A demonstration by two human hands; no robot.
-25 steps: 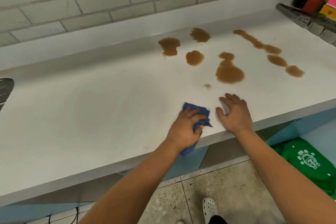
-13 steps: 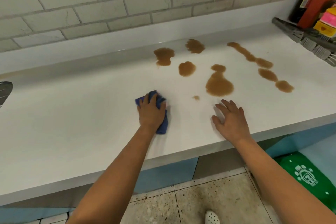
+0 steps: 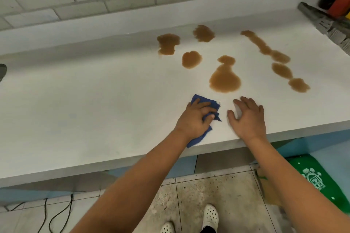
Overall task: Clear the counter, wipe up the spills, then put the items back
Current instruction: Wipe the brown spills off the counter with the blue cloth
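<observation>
Several brown spills (image 3: pixel 225 79) lie across the far right half of the white counter (image 3: pixel 94 111). My left hand (image 3: pixel 195 119) grips a crumpled blue cloth (image 3: pixel 201 101) and presses it on the counter near the front edge, just short of the largest puddle. Part of the cloth hangs over the edge below my wrist. My right hand (image 3: pixel 248 117) rests flat on the counter beside the cloth, fingers spread, holding nothing.
A grey rack (image 3: pixel 325 22) with red and yellow items stands at the far right against the brick wall. A dark object (image 3: pixel 2 71) shows at the left edge. Below the counter are a green bag (image 3: pixel 318 181), cables and tiled floor.
My left hand slid the cloth left and away, then back right toward the front edge, ending next to my right hand. The small brown drop near the big puddle is gone.
</observation>
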